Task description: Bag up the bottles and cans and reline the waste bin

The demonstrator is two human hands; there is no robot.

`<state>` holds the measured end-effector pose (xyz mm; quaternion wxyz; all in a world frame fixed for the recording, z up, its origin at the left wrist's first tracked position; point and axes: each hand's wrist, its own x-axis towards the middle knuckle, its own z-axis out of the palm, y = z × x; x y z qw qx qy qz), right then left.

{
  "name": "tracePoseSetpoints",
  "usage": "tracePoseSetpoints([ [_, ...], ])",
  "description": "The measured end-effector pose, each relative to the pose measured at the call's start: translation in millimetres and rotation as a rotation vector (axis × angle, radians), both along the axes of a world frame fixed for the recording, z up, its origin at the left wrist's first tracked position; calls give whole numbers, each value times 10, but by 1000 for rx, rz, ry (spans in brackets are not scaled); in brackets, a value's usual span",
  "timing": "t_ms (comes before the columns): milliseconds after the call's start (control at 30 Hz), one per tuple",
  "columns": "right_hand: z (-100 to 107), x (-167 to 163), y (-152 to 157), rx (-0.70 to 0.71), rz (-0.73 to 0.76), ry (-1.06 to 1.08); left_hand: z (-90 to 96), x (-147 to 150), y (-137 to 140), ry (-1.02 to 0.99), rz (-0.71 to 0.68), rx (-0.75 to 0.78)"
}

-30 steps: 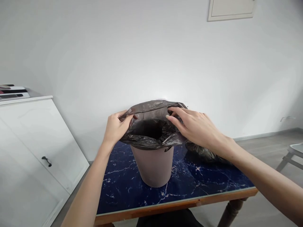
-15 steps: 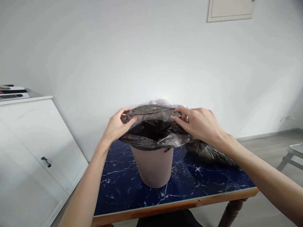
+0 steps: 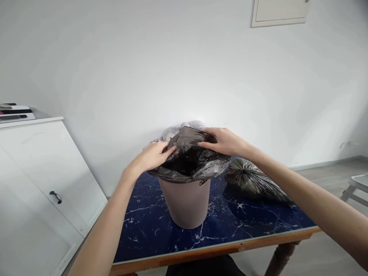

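Note:
A pinkish-grey trash can [image 3: 185, 205] stands upright on the blue marbled table. Its mouth is lined with a thin black garbage bag [image 3: 211, 168], folded outward over the front of the rim. The far part of the bag rises in a peak between my two hands. My left hand [image 3: 153, 155] grips the bag's edge on the left, thumb on the inner side and fingers behind the plastic. On the right, my right hand [image 3: 222, 140] pinches the same raised edge, its fingers partly behind it.
A tied, filled black garbage bag [image 3: 253, 178] lies right of the can on the table [image 3: 143, 230]. Crumpled clear plastic [image 3: 194, 124] sits behind the can, against the wall. A white cabinet [image 3: 43, 184] stands at left, and part of a grey stool [image 3: 356, 188] shows at right.
Both hands have moved closer together, drawing the far edge of the bag into a peak. More of the clear plastic and of the tied bag now shows.

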<state>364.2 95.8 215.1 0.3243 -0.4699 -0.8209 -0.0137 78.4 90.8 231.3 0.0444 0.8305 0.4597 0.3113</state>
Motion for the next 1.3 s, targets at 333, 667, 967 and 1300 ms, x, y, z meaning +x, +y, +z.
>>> tracePoseSetpoints([
  [333,95,-312,-146,89,234,-206,102,-39,-138,144,76,91],
  [667,173,-678,120,-153,288,-485,27,-29,-62,79,197,175],
  [967,131,-401,372,-2,107,-68,-57,-221,189,-155,285,73],
  [1300,-225,-150,620,-188,107,-147,-473,-422,541,-162,55,-32],
])
